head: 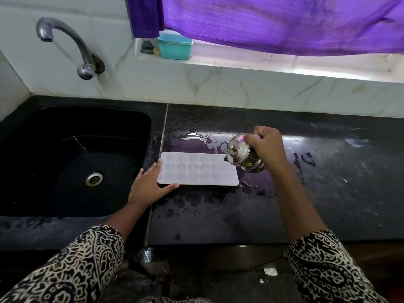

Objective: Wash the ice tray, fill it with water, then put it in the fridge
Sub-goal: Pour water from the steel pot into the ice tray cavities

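Steel pot [241, 154] tipped over right end of ice tray [197, 171], right hand [265, 147] fingers [251, 139] curled round it. Tray flat on wet worktop [218, 215] just beside sink [65, 149]. Left hand [148, 184] flat, bracing left corner. Pour thin, cell by cell. Stream hard to see, perhaps not begun.

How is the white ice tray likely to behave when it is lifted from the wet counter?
The ice tray looks thin and shallow, so it may flex and spill if its cups hold water. The counter under it is wet, so it could slide when pushed; the left hand rests at its left end.
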Available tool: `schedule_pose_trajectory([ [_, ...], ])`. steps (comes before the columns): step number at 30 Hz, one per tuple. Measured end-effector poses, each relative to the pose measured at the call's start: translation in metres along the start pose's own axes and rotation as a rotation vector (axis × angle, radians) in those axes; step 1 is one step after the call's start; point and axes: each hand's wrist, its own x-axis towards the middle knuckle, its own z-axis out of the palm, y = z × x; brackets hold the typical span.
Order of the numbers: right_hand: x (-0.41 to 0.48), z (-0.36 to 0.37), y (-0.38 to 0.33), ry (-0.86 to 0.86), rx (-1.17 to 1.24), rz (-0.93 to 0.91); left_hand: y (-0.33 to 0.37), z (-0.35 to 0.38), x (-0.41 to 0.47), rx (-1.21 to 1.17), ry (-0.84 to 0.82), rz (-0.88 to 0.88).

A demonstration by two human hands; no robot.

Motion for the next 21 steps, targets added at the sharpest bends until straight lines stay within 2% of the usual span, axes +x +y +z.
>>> schedule_pose_trajectory([
  [21, 0.0012, -0.003, -0.0007, -0.02, 0.021, -0.018, -0.0005, 0.0014, -0.0001, -0.003, -0.004, -0.005],
])
